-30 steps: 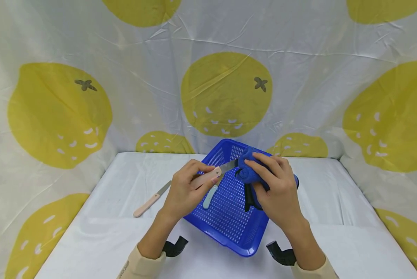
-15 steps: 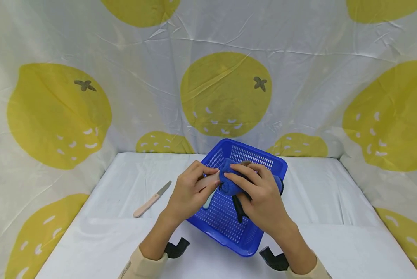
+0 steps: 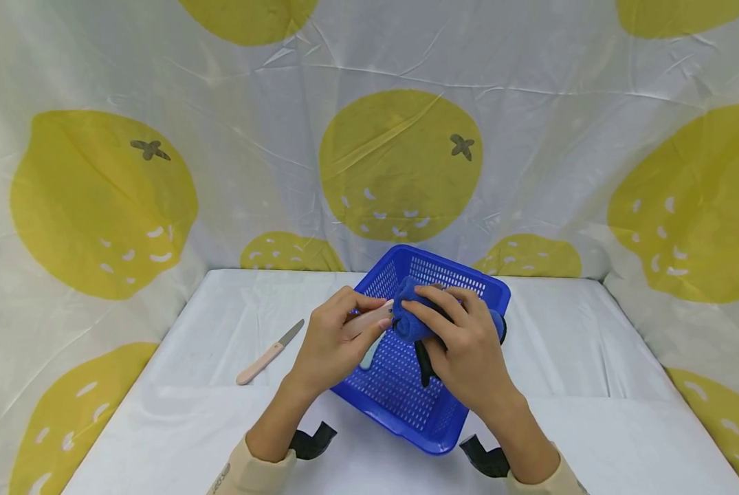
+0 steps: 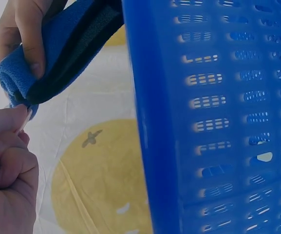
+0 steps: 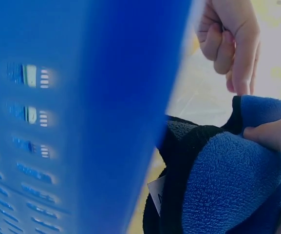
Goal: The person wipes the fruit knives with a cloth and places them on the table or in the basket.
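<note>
My left hand point(image 3: 326, 340) pinches the pale pink handle of a knife point(image 3: 367, 320) between thumb and fingers, above the blue basket point(image 3: 400, 432). In my right hand point(image 3: 471, 347) is a blue towel point(image 3: 409, 322) with black edging, folded around the blade right up to the handle. That blade is hidden by the cloth. A black-edged end of the towel hangs down over the basket. In the right wrist view, my thumb presses on the fuzzy blue towel point(image 5: 233, 180). The left wrist view shows the towel point(image 4: 65, 41) close to the left fingertips.
A second pink-handled knife point(image 3: 267, 357) lies on the white-covered table point(image 3: 190, 419), left of the basket. Inside the basket is a knife with a light blue handle point(image 3: 369, 357), partly covered by the left hand. A lemon-print curtain point(image 3: 400, 165) stands behind.
My right hand has slid the towel left along the blade to the handle, covering the bare metal, then eased back slightly right. The left hand has hardly moved.
</note>
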The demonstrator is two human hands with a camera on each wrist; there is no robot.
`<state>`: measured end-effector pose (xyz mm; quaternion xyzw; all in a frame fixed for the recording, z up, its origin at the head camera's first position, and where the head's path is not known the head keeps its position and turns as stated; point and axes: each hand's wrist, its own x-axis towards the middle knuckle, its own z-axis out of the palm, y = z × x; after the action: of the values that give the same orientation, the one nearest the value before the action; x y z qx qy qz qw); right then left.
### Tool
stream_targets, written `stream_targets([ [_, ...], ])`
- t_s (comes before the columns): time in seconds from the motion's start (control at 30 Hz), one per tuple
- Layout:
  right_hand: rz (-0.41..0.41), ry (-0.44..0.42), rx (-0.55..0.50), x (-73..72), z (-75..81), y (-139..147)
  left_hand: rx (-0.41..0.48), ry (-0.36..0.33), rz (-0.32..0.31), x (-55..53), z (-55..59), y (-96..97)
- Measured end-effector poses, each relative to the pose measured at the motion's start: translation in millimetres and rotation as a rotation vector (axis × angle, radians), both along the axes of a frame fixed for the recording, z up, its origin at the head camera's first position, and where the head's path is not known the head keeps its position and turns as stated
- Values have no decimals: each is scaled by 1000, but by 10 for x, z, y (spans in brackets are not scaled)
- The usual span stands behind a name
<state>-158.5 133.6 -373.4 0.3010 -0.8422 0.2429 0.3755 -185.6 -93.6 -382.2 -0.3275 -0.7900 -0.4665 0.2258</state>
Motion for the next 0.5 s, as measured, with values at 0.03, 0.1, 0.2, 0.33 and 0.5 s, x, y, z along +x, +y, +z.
stream_targets([
  [0.03, -5, -1, 2, -2, 1, 9, 3, -6, -1, 0, 2, -1],
  [0.1, -16, -4, 2, -6, 4, 28, 11, -20, -3, 3, 8, -2],
  [0.2, -29, -10, -5, -15, 6, 61, 22, -50, -3, 11, 17, -6],
  [0.33, -44, -8, -22, -37, 7, 109, 28, -93, -2, 28, 35, -13],
  [0.5, -78, 12, -36, -81, 15, 201, 41, -124, -2, 46, 55, -16],
])
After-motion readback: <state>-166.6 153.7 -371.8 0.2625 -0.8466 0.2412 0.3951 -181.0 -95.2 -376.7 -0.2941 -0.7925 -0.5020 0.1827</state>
